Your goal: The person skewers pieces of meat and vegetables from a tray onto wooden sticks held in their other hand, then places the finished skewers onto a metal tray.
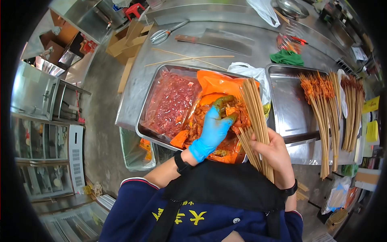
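Note:
My left hand (214, 128) wears a blue glove whose fingers are coated in marinade. Its thumb and fingers curl around pieces of marinated meat (241, 117) at the ends of the skewers. My bare right hand (274, 150) grips a thick bundle of bamboo skewers (256, 115), which slants across the tray's right side. Below both hands is a metal tray (141, 131), lined on the right with an orange plastic bag (213, 80) of meat in red-orange sauce. On the tray's left lies a clear bag of raw red meat (171, 101).
At right, a second metal tray (288, 111) has loaded meat skewers (318, 105) along its right side. Behind lie a cleaver (225, 41), scissors (163, 35), two crossed loose skewers (189, 59) and a green cloth (287, 57). A lined bin (135, 151) stands below the table's left edge.

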The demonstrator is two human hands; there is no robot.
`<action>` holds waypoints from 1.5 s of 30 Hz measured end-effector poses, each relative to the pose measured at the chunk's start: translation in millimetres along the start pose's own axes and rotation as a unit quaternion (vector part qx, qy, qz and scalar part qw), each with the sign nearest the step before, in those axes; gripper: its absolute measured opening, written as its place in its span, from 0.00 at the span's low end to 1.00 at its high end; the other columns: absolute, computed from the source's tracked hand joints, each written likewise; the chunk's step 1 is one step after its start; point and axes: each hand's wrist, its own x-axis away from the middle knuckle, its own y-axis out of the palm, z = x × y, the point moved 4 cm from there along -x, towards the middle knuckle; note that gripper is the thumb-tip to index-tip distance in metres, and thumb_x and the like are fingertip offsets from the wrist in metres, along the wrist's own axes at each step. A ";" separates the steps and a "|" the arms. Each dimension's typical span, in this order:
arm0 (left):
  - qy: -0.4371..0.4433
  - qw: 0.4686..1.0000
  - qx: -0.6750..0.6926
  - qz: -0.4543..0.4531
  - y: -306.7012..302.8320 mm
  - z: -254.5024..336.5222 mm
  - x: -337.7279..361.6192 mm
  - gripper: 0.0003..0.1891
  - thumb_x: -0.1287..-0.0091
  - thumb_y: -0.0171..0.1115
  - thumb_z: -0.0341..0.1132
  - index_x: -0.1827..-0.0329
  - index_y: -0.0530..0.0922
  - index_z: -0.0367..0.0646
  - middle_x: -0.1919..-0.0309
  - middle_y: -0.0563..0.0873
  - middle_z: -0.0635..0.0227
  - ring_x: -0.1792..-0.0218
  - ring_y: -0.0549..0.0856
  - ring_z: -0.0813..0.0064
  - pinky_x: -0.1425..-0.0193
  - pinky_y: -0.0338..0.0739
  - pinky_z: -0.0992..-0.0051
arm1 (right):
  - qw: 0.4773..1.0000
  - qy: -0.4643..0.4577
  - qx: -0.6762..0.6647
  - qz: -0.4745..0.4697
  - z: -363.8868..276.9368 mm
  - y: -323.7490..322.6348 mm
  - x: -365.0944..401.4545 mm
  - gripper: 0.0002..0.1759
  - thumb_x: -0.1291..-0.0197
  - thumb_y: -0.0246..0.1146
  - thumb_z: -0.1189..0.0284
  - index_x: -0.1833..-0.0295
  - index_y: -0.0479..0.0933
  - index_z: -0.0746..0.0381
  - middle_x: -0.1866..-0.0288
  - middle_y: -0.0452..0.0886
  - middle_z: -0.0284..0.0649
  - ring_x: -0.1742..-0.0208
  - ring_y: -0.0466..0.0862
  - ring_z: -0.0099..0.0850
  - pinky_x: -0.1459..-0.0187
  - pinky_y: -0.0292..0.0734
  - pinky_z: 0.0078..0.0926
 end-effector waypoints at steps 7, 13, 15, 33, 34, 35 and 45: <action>0.082 0.972 -0.218 -0.014 1.9 2.0 -10.9 0.15 0.42 0.56 0.23 0.50 0.73 0.36 0.60 0.80 0.67 0.62 0.79 0.77 0.58 0.74 0.77 | 0.941 0.125 -0.280 -0.143 1.0 18.1 1.0 0.14 0.45 0.56 0.80 0.52 0.70 0.70 0.54 0.77 0.49 0.53 0.80 0.34 0.53 0.78 0.25; -0.009 0.998 -0.046 0.033 -17.9 22.6 -4.6 0.13 0.38 0.56 0.30 0.52 0.74 0.35 0.69 0.79 0.71 0.70 0.76 0.84 0.66 0.71 0.82 | 0.959 0.113 -0.242 -0.096 11.2 10.8 -6.7 0.12 0.45 0.58 0.77 0.55 0.74 0.70 0.55 0.78 0.45 0.55 0.80 0.30 0.54 0.77 0.23; -0.078 0.997 0.001 -0.028 -15.5 23.4 4.4 0.12 0.36 0.54 0.33 0.54 0.75 0.35 0.70 0.79 0.71 0.73 0.76 0.84 0.69 0.70 0.83 | 0.962 0.116 -0.224 -0.106 15.4 14.9 -8.6 0.12 0.45 0.58 0.77 0.55 0.74 0.70 0.56 0.78 0.43 0.56 0.80 0.28 0.55 0.76 0.22; -0.112 0.993 -0.039 0.003 -42.1 22.0 5.9 0.10 0.36 0.51 0.32 0.58 0.76 0.35 0.70 0.80 0.71 0.74 0.77 0.85 0.72 0.72 0.84 | 0.971 0.160 -0.160 -0.072 25.1 16.4 -12.1 0.06 0.49 0.57 0.80 0.63 0.70 0.66 0.73 0.76 0.37 0.74 0.79 0.22 0.73 0.75 0.18; -0.074 0.994 -0.055 0.058 -55.7 25.1 3.3 0.10 0.37 0.52 0.30 0.57 0.76 0.35 0.68 0.81 0.70 0.72 0.78 0.83 0.69 0.73 0.83 | 0.969 0.164 -0.177 -0.060 24.8 12.8 -12.3 0.06 0.49 0.57 0.80 0.64 0.70 0.66 0.74 0.76 0.37 0.76 0.78 0.22 0.74 0.74 0.17; -0.033 0.992 -0.076 0.093 -70.2 25.5 1.3 0.10 0.38 0.53 0.29 0.57 0.76 0.35 0.68 0.81 0.70 0.72 0.78 0.82 0.67 0.73 0.83 | 0.965 0.168 -0.193 -0.050 23.8 10.4 -12.2 0.06 0.50 0.58 0.80 0.64 0.70 0.66 0.75 0.76 0.37 0.77 0.77 0.22 0.76 0.73 0.17; -0.058 0.869 -0.490 0.034 -83.4 23.0 23.2 0.09 0.46 0.59 0.26 0.61 0.77 0.38 0.70 0.82 0.64 0.69 0.80 0.75 0.63 0.73 0.78 | 0.956 0.182 -0.228 -0.025 19.1 4.7 -10.9 0.07 0.53 0.59 0.82 0.66 0.70 0.64 0.80 0.75 0.37 0.82 0.75 0.22 0.77 0.70 0.17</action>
